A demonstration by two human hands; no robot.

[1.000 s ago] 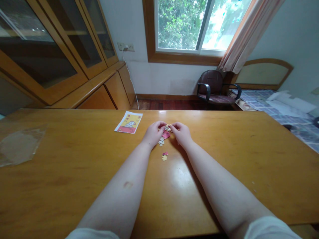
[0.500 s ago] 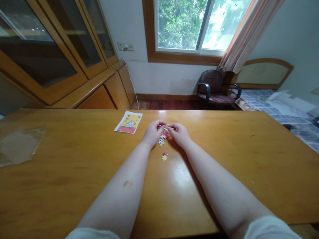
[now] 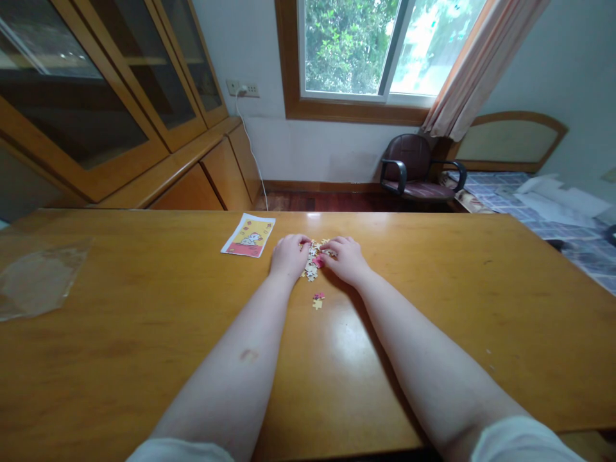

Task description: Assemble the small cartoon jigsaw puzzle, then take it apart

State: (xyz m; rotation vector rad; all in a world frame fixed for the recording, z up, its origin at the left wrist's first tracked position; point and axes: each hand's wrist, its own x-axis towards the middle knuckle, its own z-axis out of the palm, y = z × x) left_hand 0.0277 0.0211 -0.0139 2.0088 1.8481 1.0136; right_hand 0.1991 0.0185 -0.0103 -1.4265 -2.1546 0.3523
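Observation:
A small heap of jigsaw puzzle pieces, white, yellow and pink, lies on the wooden table between my hands. My left hand rests along the heap's left side, fingers curved over its edge, thumb a little apart; no piece shows in its grip. On the other side, my right hand has its fingers spread and touches pieces, with a pink piece by its thumb. A pink piece and a yellow piece lie together nearer to me. Some of the heap is hidden by my fingers.
A picture card with a white animal on yellow and pink lies left of my hands. A clear plastic bag is at the table's left. Past the table stand a glass-fronted cabinet, an office chair and a bed.
My hands have moved slightly apart, from fingertips close together over the heap to its two sides. More of the pieces between them now shows.

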